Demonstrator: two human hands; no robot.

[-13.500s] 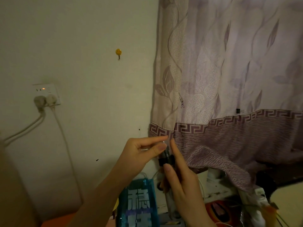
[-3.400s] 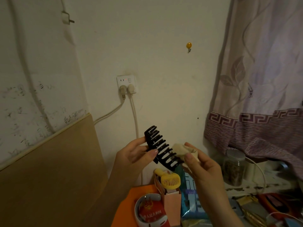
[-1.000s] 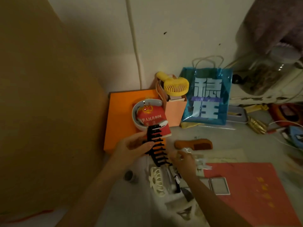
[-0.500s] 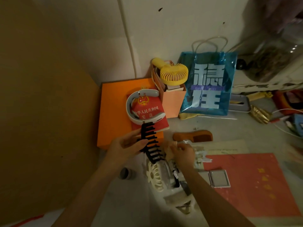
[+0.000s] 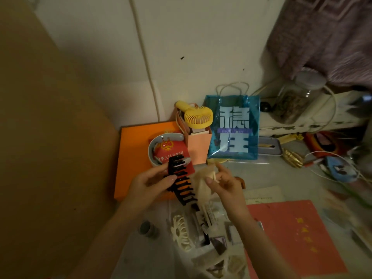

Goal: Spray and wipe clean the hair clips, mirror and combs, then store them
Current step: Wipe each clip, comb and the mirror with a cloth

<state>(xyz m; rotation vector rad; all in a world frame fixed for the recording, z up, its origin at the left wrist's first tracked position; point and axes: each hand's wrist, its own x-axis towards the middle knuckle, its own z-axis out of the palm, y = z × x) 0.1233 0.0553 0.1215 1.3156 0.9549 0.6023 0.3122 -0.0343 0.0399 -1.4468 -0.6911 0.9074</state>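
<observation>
My left hand grips a large black claw hair clip by its spine, teeth pointing right, above the table. My right hand pinches a crumpled beige tissue against the clip's teeth. Below them on the table lie a cream flower-shaped hair clip, other clips partly hidden in a pile, and a small mirror mostly hidden by my right forearm. A brown wooden comb peeks out behind my right hand.
An orange box with a red booklet and a white band sits at the back left. A yellow mini fan stands in a pink bag beside a blue bag. A red folder lies right; a small dark cap lies left.
My right hand has lifted from the pile on the table with the tissue and brought it up against the clip. The left hand keeps holding the clip.
</observation>
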